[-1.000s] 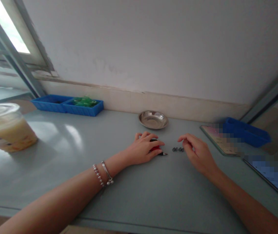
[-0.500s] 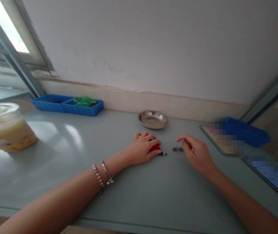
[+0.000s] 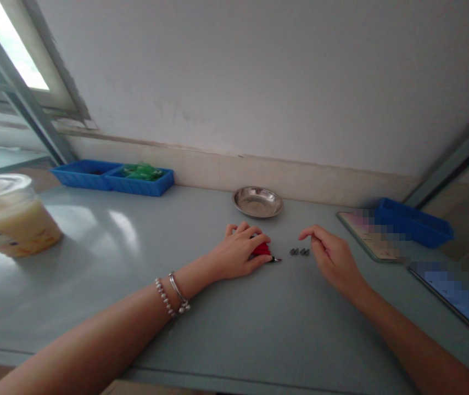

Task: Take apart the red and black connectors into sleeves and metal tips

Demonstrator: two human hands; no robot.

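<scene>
My left hand (image 3: 243, 252) rests on the table with its fingers curled over a red and black tool (image 3: 262, 249). A short pointed metal tip sticks out of the tool on the right, past my thumb. Most of its body is hidden under the fingers. Just right of that tip, several small dark grey pieces (image 3: 299, 252) lie in a short row. Beside them is my right hand (image 3: 333, 255), its fingers bent and held together, the index fingertip pointing left. Nothing shows in this hand.
A shallow metal dish (image 3: 258, 202) stands near the wall. Back left is a blue divided tray (image 3: 135, 186) with green material. A lidded plastic cup (image 3: 16, 219) stands at left. At right are a blue tray (image 3: 416, 225) and two flat devices, one dark-edged (image 3: 452, 302).
My right thumb has closed up against the bent fingers, and more of the small grey pieces show. My left hand stays over the red tool.
</scene>
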